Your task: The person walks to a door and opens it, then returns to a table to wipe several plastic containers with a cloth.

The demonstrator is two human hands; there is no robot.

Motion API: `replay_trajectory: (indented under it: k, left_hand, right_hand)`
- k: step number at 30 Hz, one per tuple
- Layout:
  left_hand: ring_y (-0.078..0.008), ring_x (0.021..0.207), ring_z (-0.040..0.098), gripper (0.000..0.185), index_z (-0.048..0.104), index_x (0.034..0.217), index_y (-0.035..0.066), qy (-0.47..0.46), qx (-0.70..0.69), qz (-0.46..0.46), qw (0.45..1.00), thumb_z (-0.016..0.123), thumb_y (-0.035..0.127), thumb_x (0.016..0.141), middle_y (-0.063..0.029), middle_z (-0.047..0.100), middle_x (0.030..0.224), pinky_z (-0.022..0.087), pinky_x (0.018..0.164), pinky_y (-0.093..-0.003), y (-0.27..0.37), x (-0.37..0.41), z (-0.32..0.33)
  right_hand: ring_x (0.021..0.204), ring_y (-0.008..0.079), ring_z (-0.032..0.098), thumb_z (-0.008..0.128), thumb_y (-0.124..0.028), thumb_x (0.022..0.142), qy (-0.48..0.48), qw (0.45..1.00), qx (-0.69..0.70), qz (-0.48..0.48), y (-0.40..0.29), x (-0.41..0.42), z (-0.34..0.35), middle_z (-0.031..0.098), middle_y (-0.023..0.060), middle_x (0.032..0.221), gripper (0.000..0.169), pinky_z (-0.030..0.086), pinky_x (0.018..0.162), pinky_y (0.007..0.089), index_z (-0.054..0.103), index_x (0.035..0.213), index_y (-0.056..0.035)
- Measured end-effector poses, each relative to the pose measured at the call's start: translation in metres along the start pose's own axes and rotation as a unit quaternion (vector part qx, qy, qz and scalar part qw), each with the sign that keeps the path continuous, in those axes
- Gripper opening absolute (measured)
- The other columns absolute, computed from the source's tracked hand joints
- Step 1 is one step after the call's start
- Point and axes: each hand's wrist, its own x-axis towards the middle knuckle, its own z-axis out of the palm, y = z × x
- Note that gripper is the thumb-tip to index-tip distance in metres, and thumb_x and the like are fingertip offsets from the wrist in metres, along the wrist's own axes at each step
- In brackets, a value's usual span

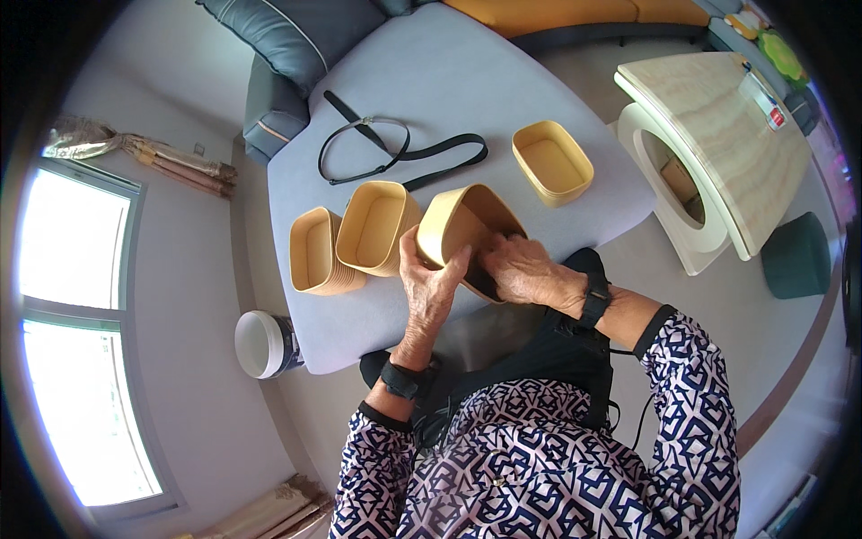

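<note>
My left hand (431,276) grips the near left side of a tilted kraft-paper food container (448,226), its thumb over the rim. My right hand (528,269) reaches into the opening at the right; its fingertips are partly hidden, and whether they hold anything cannot be told. Directly left stands a stack of nested containers (380,229), with another nested stack (316,252) beside it. A smaller stack of the same containers (552,162) sits apart, farther right on the grey-covered surface (350,330).
A black strap (448,145) lies looped behind the containers. A white bucket (259,343) stands on the floor at the left. To the right are a marble-patterned tabletop (714,128) and a dark green bin (798,256). A dark sofa (283,101) borders the far left.
</note>
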Motion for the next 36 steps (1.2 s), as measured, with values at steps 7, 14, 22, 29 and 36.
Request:
replay_trajectory:
  k: [7, 14, 22, 29, 36]
  left_hand:
    - [-0.0173, 0.087, 0.054, 0.06, 0.045, 0.111, -0.003, -0.014, -0.032, -0.049, 0.998, 0.075, 0.03, 0.07, -0.0109, 0.056, 0.097, 0.047, 0.076, -0.031, -0.006, 0.001, -0.014]
    - [-0.0104, 0.078, 0.051, 0.061, 0.045, 0.113, 0.0, -0.028, -0.093, -0.063, 0.993, 0.072, 0.04, 0.075, -0.0063, 0.055, 0.093, 0.044, 0.061, -0.0229, -0.007, -0.001, -0.01]
    - [-0.0115, 0.084, 0.052, 0.059, 0.046, 0.112, -0.001, 0.002, -0.136, -0.099, 0.986, 0.07, 0.04, 0.077, -0.0074, 0.056, 0.094, 0.044, 0.071, -0.0245, -0.001, 0.005, -0.022]
    - [-0.0158, 0.084, 0.054, 0.06, 0.047, 0.111, -0.002, -0.043, -0.039, -0.118, 0.991, 0.072, 0.036, 0.073, -0.0101, 0.056, 0.094, 0.046, 0.074, -0.0296, 0.012, -0.003, -0.011]
    - [-0.0146, 0.087, 0.052, 0.051, 0.047, 0.111, -0.003, 0.033, -0.099, -0.062, 0.993, 0.069, 0.026, 0.076, -0.011, 0.056, 0.097, 0.045, 0.076, -0.0287, 0.003, 0.002, -0.013]
  right_hand:
    - [0.086, 0.02, 0.061, 0.055, -0.007, 0.071, -0.116, 0.87, 0.479, 0.008, 0.003, 0.0, -0.028, 0.064, 0.0178, 0.089, 0.034, 0.048, 0.08, 0.0324, 0.057, 0.103, 0.0021]
    - [0.091, 0.0351, 0.054, 0.06, -0.002, 0.074, 0.204, 0.964, 0.173, -0.004, -0.005, 0.006, -0.029, 0.051, 0.0139, 0.092, 0.035, 0.051, 0.074, 0.0397, 0.054, 0.108, -0.0057]
    - [0.078, 0.0317, 0.058, 0.059, -0.009, 0.073, -0.019, 0.984, 0.13, -0.118, -0.004, -0.019, -0.026, 0.054, 0.0133, 0.089, 0.023, 0.052, 0.069, 0.0395, 0.056, 0.096, -0.0092]
    - [0.085, 0.021, 0.05, 0.059, -0.018, 0.074, 0.247, 0.945, -0.201, -0.074, 0.002, 0.007, -0.034, 0.048, 0.0057, 0.087, 0.021, 0.045, 0.059, 0.0338, 0.06, 0.093, -0.0083]
    - [0.083, 0.0232, 0.052, 0.059, -0.019, 0.074, 0.061, 0.983, -0.174, -0.021, -0.007, -0.012, -0.001, 0.049, 0.0058, 0.086, 0.022, 0.047, 0.063, 0.0405, 0.061, 0.092, -0.008]
